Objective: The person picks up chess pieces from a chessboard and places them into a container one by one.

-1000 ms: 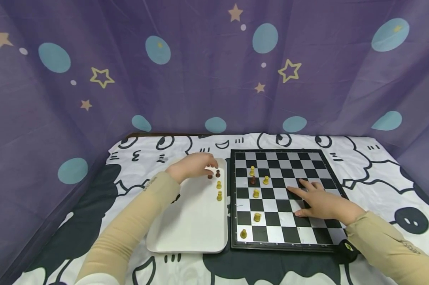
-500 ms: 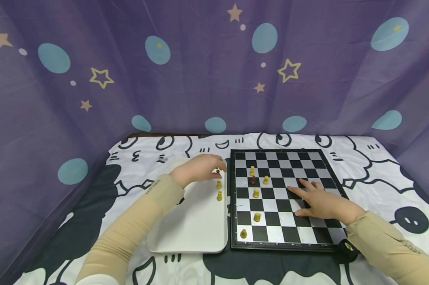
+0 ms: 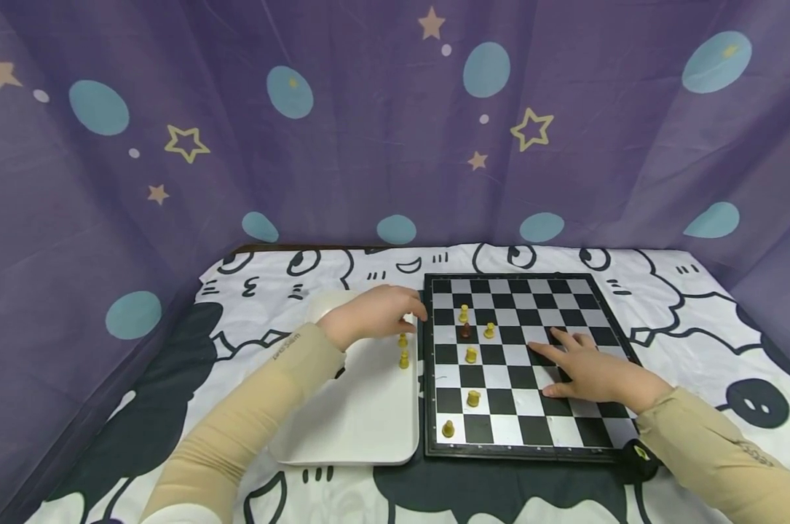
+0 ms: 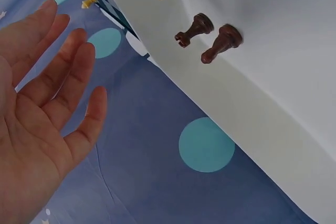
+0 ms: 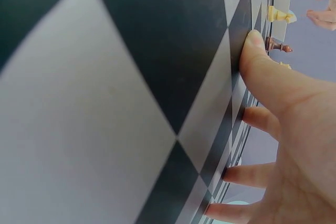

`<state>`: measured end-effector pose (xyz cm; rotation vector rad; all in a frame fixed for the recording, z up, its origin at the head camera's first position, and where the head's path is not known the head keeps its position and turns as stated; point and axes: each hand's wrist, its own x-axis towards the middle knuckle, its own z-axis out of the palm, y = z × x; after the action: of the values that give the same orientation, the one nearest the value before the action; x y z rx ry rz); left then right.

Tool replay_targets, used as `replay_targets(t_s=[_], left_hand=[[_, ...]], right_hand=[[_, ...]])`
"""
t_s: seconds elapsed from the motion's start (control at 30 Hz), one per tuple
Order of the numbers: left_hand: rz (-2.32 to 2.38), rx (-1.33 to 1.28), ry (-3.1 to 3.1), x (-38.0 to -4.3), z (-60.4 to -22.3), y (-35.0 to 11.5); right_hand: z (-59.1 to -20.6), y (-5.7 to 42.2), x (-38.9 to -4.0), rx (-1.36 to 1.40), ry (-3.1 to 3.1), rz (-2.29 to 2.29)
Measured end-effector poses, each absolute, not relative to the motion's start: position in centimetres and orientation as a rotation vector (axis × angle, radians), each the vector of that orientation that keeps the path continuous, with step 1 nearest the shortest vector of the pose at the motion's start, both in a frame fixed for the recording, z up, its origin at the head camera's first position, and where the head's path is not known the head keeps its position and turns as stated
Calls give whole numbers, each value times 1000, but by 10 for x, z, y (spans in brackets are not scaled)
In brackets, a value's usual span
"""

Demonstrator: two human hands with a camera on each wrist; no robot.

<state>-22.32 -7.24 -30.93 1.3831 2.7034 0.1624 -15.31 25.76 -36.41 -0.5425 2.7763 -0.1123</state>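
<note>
My left hand (image 3: 378, 314) hovers over the right rim of a white tray (image 3: 342, 437), its fingers loosely bent with nothing between them in the left wrist view. Inside the tray stand a dark brown rook (image 4: 195, 29), another brown chess piece (image 4: 224, 42) and yellow chess pieces (image 3: 404, 360); the hand hides the brown ones from the head view. My right hand (image 3: 594, 372) rests with spread fingers on the right half of a black-and-white chessboard (image 3: 522, 458), holding no piece. On the board's left side are a brown chess piece (image 3: 465, 330) and several yellow chess pieces (image 3: 471, 355).
Tray and board lie side by side on a black-and-white cartoon cloth (image 3: 670, 306), a narrow gap between them. A purple curtain (image 3: 381, 160) with stars and blue ovals hangs behind and at both sides. A small round black object (image 3: 638, 460) sits by the right sleeve.
My left hand has moved right, from over the brown pieces to the tray's edge beside the board, covering those pieces in the head view. The right hand has stayed in place.
</note>
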Motion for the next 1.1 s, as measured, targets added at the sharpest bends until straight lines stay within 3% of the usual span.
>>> replay_targets(t_s=[1.1], left_hand=[[-153, 1584, 2519, -170, -312, -35]], right_hand=[[-363, 257, -153, -540, 2770, -126]])
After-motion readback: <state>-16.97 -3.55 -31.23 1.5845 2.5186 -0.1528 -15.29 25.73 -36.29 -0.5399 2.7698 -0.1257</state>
